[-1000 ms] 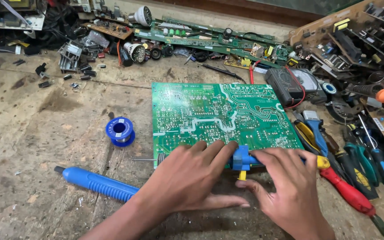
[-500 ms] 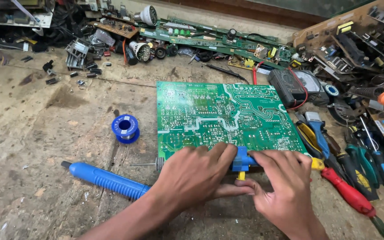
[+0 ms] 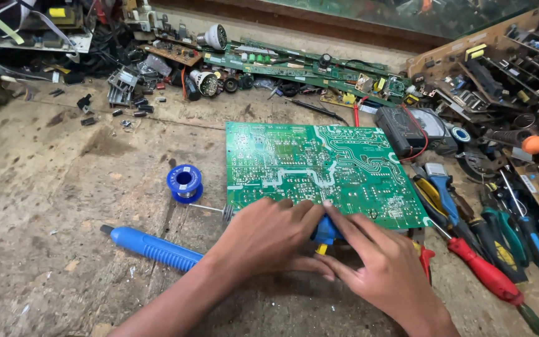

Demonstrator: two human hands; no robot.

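Green board lies solder-side up, centre frame. Left hand and right hand clasp a blue tool at its near edge. Solder spool and pump, left, lie untouched; any finished joints can't be made out.

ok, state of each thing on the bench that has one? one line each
green circuit board: flat, solder side up, near edge under both hands
blue tool: gripped between both hands at the board's near edge
left hand: fingers on board edge and tool
right hand: on the tool, forefinger reaching onto the board
blue solder spool: lying flat, untouched
blue desoldering pump: lying on bench, untouched
red screwdriver: lying, untouched
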